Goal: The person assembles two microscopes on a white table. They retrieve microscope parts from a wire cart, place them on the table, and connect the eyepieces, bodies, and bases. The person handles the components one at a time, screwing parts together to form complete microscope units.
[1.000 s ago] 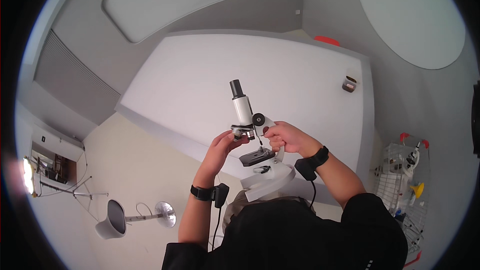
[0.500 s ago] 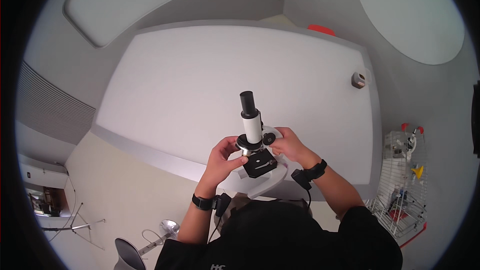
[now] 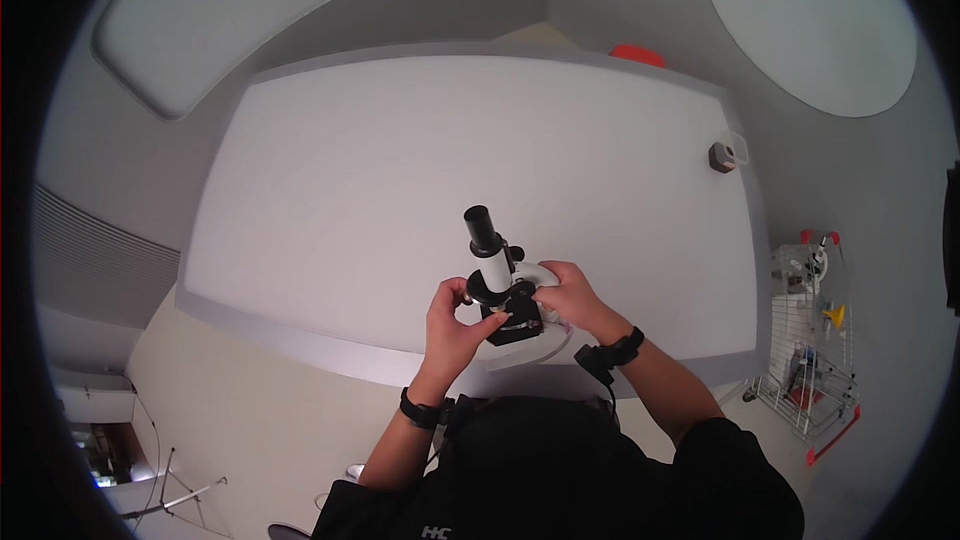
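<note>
A white and black microscope (image 3: 493, 274) stands at the table's near edge, its black eyepiece tube (image 3: 480, 224) leaning away from me and a little left. My left hand (image 3: 455, 333) is at its left side, fingers curled by the round black nosepiece (image 3: 487, 290) and thumb pressed in near the black stage (image 3: 515, 328). Whatever lies between that thumb and the fingers is partly hidden. On the other side, my right hand (image 3: 577, 302) wraps round the white curved arm (image 3: 537, 277), beside the black focus knob (image 3: 522, 290).
The microscope rests on a large white table (image 3: 330, 170) with a grey border. A small dark box (image 3: 721, 158) sits at its far right edge. Right of the table stands a wire cart (image 3: 810, 360) with red corners. A red chair (image 3: 637, 55) shows behind the far edge.
The microscope has turned, its eyepiece now lower and further left in view. My left thumb has moved slightly right over the stage. Both hands stay on the microscope; the whole view has shifted slightly.
</note>
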`<state>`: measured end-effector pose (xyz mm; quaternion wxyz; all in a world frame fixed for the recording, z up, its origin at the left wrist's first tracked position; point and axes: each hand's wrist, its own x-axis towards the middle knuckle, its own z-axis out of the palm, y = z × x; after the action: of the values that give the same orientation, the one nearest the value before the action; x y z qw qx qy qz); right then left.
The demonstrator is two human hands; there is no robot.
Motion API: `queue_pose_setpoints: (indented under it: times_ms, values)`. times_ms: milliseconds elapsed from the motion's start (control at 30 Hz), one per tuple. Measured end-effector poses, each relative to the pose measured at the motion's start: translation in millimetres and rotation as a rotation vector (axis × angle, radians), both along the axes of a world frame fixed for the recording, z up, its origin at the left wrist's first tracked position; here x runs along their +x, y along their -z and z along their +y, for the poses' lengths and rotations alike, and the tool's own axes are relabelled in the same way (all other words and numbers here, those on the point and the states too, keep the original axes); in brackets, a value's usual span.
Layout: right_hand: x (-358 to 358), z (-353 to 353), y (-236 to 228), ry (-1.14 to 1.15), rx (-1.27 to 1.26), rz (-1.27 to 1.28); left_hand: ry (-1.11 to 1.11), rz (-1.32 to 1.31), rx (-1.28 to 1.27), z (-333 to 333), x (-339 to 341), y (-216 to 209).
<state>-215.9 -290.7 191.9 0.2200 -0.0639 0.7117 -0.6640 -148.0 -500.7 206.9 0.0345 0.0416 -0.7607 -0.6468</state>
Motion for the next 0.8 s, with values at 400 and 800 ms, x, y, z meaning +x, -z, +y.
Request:
queue_pose_setpoints:
  times_ms: [400,800]
  values:
    - [-1,3,21,-0.069,-0.426,-0.454,0.089,0.037,0.368,-12,-2,16]
    - [-18,-8,91,-0.321,-0.049,-0.14,0.456,-0.245,0.219,-48,-14,58]
